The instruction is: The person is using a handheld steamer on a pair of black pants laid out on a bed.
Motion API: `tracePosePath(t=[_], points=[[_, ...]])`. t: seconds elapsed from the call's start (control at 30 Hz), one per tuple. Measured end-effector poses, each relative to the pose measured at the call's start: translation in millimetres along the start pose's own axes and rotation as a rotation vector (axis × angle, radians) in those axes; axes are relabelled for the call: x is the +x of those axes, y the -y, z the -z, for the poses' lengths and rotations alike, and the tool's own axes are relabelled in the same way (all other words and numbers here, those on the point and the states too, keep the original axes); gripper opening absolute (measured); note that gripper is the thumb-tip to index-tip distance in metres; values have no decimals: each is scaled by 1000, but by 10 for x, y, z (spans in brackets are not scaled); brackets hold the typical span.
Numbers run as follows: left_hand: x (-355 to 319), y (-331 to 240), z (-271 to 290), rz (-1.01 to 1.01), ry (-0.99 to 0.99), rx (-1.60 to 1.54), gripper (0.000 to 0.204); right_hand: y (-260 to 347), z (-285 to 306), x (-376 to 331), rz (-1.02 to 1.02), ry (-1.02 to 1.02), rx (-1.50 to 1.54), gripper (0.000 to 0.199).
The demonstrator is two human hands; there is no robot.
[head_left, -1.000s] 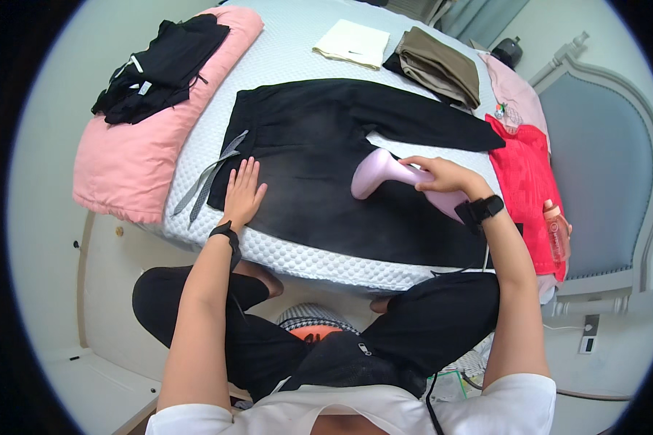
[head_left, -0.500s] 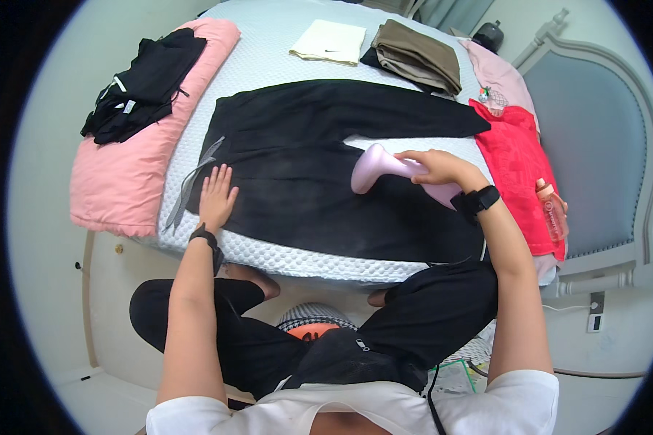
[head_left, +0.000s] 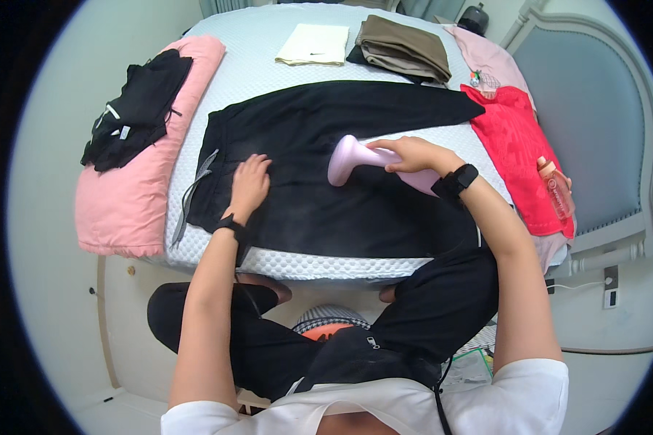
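A pair of black trousers [head_left: 305, 225] lies spread across the bed, waistband to the left, with a grey drawstring [head_left: 193, 192] hanging from it. My left hand [head_left: 252, 185] rests palm down on the cloth a little right of the waistband, fingers stretched out and empty. Wrapped round the handle of a lilac handheld garment steamer [head_left: 347, 161] is my right hand [head_left: 419, 155]. The steamer's wide head points left, over the upper part of the near trouser leg. Whether it touches the cloth I cannot tell.
On the left, a folded pink quilt [head_left: 123, 210] bears black clothes [head_left: 141, 98]. Folded cream cloth [head_left: 313, 45] and a brown stack [head_left: 406, 47] lie at the far side. Red cloth [head_left: 515, 145] with a bottle [head_left: 555, 187] sits right, by the headboard [head_left: 584, 123].
My left hand has slid right over the trousers, away from the waistband. The steamer in my right hand has shifted slightly left. The whole view has also tilted a little.
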State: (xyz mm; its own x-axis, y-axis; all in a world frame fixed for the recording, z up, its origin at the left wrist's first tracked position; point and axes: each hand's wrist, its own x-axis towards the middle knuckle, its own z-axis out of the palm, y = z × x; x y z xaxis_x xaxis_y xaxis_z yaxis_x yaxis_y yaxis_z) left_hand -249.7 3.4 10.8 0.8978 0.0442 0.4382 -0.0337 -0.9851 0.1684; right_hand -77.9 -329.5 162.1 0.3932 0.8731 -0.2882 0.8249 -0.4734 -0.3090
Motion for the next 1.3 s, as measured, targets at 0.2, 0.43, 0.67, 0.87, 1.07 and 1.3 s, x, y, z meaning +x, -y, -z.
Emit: tracePosePath(t=[0.2, 0.43, 0.67, 0.87, 1.07, 1.3], points=[[661, -402, -329, -111, 347, -202, 43, -140, -58, -244, -109, 17, -1, 64], [941, -459, -599, 205, 667, 40, 51, -416, -78, -797, -192, 4, 81, 65], [1063, -281, -548, 242, 763, -59, 53, -439, 0, -621, -131, -91, 152, 64], [897, -313, -438, -176, 372, -184, 51, -505, -57, -158, -60, -163, 170, 64], [698, -190, -426, -105, 630, -131, 50, -356, -49, -48, -162, -118, 173, 64], [665, -231, -445, -64, 650, 4, 51, -559, -97, -638, -216, -69, 159, 67]])
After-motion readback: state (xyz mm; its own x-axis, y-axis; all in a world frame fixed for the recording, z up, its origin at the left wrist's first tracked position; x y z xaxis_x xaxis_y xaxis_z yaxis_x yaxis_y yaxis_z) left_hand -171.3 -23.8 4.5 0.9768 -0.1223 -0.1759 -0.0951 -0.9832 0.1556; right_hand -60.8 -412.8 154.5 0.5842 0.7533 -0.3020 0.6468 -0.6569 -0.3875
